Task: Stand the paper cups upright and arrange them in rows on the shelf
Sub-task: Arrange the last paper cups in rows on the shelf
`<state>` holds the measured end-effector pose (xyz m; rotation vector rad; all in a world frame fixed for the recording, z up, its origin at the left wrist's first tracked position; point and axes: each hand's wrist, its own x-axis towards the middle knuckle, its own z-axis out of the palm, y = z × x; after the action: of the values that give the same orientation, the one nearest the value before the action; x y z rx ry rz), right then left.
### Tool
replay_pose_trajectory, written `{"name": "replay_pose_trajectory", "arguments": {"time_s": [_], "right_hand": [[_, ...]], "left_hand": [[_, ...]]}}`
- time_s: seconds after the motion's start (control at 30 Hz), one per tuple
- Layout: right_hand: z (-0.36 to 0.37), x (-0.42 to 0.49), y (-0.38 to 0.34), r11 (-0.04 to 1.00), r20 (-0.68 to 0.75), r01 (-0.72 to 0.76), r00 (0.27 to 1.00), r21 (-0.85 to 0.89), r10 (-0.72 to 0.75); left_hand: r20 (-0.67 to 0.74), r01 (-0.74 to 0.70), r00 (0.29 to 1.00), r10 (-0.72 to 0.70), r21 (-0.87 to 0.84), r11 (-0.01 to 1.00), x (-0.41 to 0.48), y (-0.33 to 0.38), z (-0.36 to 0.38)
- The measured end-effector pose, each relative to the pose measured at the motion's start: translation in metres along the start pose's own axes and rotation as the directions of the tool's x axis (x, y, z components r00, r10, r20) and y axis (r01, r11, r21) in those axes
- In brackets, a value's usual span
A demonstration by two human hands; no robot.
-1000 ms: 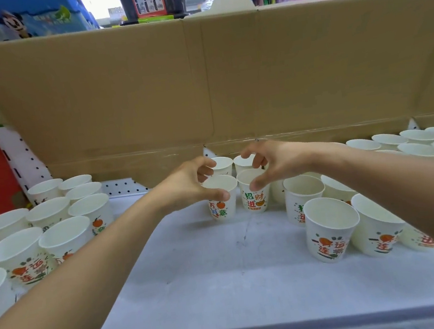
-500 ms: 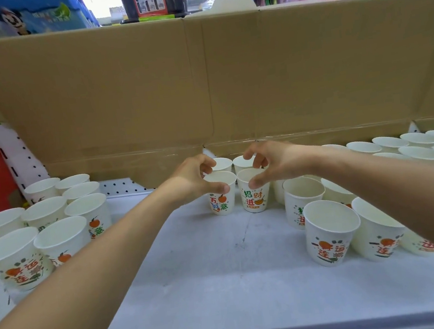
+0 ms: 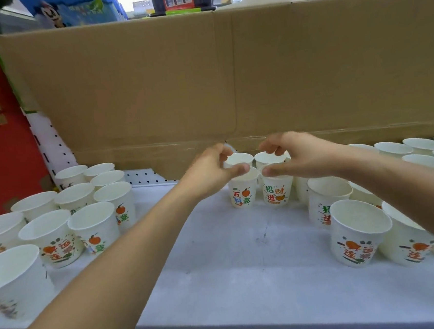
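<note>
Head view: both forearms reach forward over the shelf (image 3: 248,268), hands meeting near the back. Left hand (image 3: 208,173) curls narrowly, thumb and fingers pinching the rim of the left middle cup (image 3: 243,193). Right hand (image 3: 298,158) pinches the rim of the right middle cup (image 3: 277,192) likewise. These 2 cups stand upright, touching, with 2 more just behind. Other upright cups cluster at left (image 3: 57,234) and right (image 3: 357,232), before a cardboard wall (image 3: 228,77).
</note>
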<state>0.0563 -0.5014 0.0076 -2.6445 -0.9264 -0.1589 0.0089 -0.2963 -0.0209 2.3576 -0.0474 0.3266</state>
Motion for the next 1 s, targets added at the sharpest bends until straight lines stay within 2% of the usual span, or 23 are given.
{"name": "replay_pose_trajectory", "arguments": {"time_s": [0.07, 0.13, 0.2, 0.27, 0.33, 0.47, 0.53, 0.6, 0.73, 0.87, 1.0], "right_hand": [[0.004, -0.009, -0.019, 0.993, -0.139, 0.115, 0.984, 0.03, -0.109], [0.015, -0.023, -0.043, 0.958, -0.347, 0.257, 0.916, 0.126, -0.2], [0.031, -0.038, -0.07, 0.909, -0.445, 0.336, 0.873, 0.246, -0.202], [0.05, -0.047, -0.099, 0.872, -0.428, 0.369, 0.878, 0.321, -0.214], [0.07, -0.048, -0.126, 0.862, -0.373, 0.394, 0.888, 0.32, -0.268], [0.104, -0.024, -0.178, 0.873, -0.142, 0.405, 0.914, 0.274, -0.38], [0.119, -0.005, -0.202, 0.874, -0.112, 0.409, 0.913, 0.261, -0.393], [0.131, 0.013, -0.222, 0.899, -0.131, 0.368, 0.929, 0.237, -0.345], [0.145, 0.031, -0.242, 0.964, -0.168, 0.259, 0.954, 0.054, -0.247], [0.145, 0.027, -0.243, 0.963, -0.173, 0.268, 0.95, 0.024, -0.26], [0.125, -0.003, -0.219, 0.966, -0.185, 0.259, 0.95, 0.017, -0.252]], "left_hand": [[-0.105, -0.045, 0.993, 0.045, -0.006, 0.999, -0.023, 0.005, -0.01], [-0.235, -0.107, 0.967, 0.101, -0.011, 0.994, -0.055, 0.005, -0.02], [-0.368, -0.158, 0.918, 0.149, 0.005, 0.987, -0.094, 0.0, -0.029], [-0.471, -0.179, 0.863, 0.182, 0.052, 0.983, -0.131, -0.013, -0.037], [-0.551, -0.167, 0.803, 0.226, 0.156, 0.974, -0.161, -0.033, -0.048], [-0.669, -0.001, 0.676, 0.309, 0.419, 0.908, -0.205, -0.078, -0.082], [-0.692, 0.142, 0.675, 0.255, 0.461, 0.876, -0.222, -0.1, -0.103], [-0.683, 0.234, 0.709, 0.174, 0.461, 0.856, -0.235, -0.12, -0.12], [-0.606, 0.282, 0.787, 0.112, 0.515, 0.809, -0.25, -0.145, -0.132], [-0.595, 0.245, 0.78, 0.191, 0.572, 0.783, -0.246, -0.15, -0.134], [-0.526, 0.055, 0.819, 0.229, 0.469, 0.881, -0.23, -0.133, -0.121]]}}
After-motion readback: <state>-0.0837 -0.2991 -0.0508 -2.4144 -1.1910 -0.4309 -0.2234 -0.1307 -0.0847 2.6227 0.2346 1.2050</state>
